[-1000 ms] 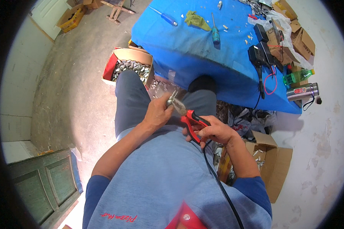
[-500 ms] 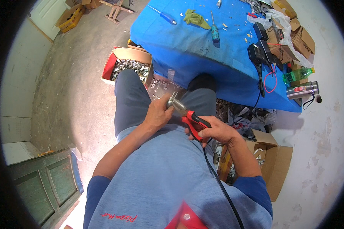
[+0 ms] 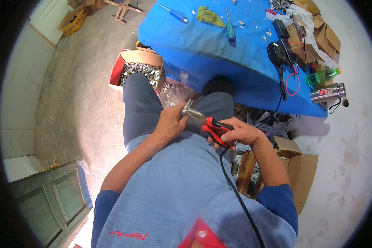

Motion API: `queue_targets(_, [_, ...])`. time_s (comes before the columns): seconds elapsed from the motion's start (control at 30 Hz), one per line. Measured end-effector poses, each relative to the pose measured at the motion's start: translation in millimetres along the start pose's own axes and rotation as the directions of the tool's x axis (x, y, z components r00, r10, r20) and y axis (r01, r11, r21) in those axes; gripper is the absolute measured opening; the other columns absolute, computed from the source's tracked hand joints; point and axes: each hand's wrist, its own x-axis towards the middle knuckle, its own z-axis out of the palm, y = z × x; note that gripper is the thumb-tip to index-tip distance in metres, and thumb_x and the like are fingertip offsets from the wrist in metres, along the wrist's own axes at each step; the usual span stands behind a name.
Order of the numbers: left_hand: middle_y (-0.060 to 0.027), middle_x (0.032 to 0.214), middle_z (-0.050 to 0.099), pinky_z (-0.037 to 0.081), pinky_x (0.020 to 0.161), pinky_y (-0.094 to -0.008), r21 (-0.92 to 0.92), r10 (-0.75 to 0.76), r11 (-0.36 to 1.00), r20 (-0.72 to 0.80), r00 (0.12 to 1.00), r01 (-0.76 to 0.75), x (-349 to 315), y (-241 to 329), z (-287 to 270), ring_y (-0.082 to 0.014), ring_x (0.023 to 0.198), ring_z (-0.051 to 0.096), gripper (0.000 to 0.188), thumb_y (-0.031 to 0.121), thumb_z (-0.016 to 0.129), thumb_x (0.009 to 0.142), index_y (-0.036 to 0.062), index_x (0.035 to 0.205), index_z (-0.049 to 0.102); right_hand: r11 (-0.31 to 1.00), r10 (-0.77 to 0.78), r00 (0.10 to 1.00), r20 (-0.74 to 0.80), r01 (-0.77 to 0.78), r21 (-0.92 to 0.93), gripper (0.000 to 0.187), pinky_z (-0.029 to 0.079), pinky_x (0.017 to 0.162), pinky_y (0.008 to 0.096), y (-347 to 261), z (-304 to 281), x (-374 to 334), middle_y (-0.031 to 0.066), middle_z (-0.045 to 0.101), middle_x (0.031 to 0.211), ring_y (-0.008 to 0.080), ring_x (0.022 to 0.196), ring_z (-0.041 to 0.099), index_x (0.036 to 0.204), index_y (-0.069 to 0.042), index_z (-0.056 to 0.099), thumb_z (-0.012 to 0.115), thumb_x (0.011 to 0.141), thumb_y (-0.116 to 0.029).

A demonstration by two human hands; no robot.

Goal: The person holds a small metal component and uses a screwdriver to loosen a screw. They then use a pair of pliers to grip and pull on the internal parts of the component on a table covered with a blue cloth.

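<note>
My left hand is closed in a pinch on a small silvery metal piece, held above my lap. Wrapped round the red-and-black handles of a pair of pliers is my right hand. The grey jaws point up and left and meet the metal piece at my left fingertips. Exactly how the jaws sit on it is too small to tell. A black cable runs down over my shirt from beneath the right hand.
Ahead stands a table with a blue cloth, bearing screwdrivers, a green rag, black power adapters, a green bottle and a steel flask. A box of small metal pieces is by my left knee; an open carton is at right.
My right hand has shifted slightly up and right, and the pliers' handles have drawn closer together. The left hand stays almost in place. The view has moved slightly.
</note>
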Motion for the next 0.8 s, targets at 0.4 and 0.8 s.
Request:
queue_targets(0.4, [-0.0205, 0.075, 0.057, 0.045, 0.062, -0.0387, -0.068, -0.016, 0.998, -0.006, 1.0, 0.016, -4, -6, 8, -0.0327, 0.065, 0.057, 0.022, 0.001, 0.062, 0.081, -0.0001, 0.103, 0.059, 0.951, -0.008, 0.997, -0.078, -0.017, -0.307, 0.062, 0.05, 0.058, 0.0217, 4, 11, 1, 0.0033, 0.069, 0.101, 0.0088, 0.084, 0.063, 0.136, -0.005, 0.056, 0.069, 0.079, -0.024])
queue_targets(0.8, [-0.022, 0.072, 0.058, 0.046, 0.061, -0.0413, -0.03, -0.015, 0.999, 0.046, 0.999, 0.016, -5, 0, 9, -0.0363, 0.065, 0.061, 0.016, 0.003, 0.063, 0.081, -0.0006, 0.097, 0.061, 0.998, 0.026, 0.999, 0.028, -0.027, 0.059, 0.055, 0.048, 0.05, 0.0195, 27, -9, 6, 0.0146, 0.07, 0.106, 0.0157, 0.084, 0.071, 0.125, 0.006, 0.06, 0.068, 0.079, -0.024])
